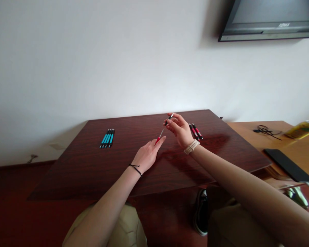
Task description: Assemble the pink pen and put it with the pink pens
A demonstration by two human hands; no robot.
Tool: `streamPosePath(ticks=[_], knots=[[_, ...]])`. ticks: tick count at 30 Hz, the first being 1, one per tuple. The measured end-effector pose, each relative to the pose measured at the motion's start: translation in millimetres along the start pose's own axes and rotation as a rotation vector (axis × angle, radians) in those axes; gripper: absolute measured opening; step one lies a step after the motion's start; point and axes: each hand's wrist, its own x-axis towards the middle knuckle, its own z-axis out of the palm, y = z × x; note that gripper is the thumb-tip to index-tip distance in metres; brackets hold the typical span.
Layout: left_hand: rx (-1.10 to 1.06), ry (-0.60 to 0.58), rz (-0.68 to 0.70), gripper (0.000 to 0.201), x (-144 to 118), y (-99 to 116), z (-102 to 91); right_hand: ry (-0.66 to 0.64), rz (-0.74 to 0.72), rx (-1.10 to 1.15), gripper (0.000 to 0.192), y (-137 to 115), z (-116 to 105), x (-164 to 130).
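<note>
Above the middle of the dark wooden table (134,132), my left hand (148,154) is closed around a red pen barrel (157,140), most of it hidden in the fingers. A thin pale refill (162,131) sticks up out of it. My right hand (178,128) pinches a black pen grip with a silver tip (169,119), just beyond the refill's upper end; whether the two touch I cannot tell. Right of that hand lie red-and-black pens (195,131) side by side. Several turquoise-and-black pens (107,138) lie in a row at the table's left.
At the right stands a lighter wooden table (262,135) with a black cable (266,131), a yellow can (302,129) and a dark flat device (288,165). A wall-mounted screen (272,20) hangs above. My knees are under the near table edge.
</note>
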Motion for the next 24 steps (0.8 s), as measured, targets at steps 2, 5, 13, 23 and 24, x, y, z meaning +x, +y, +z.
streamPosePath(ticks=[2,5,13,23,24], knots=[[-0.009,0.004,-0.001,0.07,0.0,-0.5,0.6,-0.014,0.005,-0.013,0.047,-0.2,0.3,0.0],[-0.023,0.006,-0.001,0.071,0.3,-1.4,2.2,-0.03,0.007,-0.043,0.048,0.5,0.6,-1.5],[-0.036,0.006,-0.001,0.07,-0.7,-0.5,0.7,-0.037,-0.021,-0.111,0.044,-0.3,-3.0,-4.1],[-0.049,-0.006,-0.006,0.073,-0.3,-0.3,0.6,-0.173,-0.02,-0.207,0.041,5.5,-3.1,-12.4],[-0.039,-0.011,-0.008,0.073,-0.4,-0.4,1.1,-0.197,-0.012,-0.213,0.04,8.7,-2.9,-14.6]])
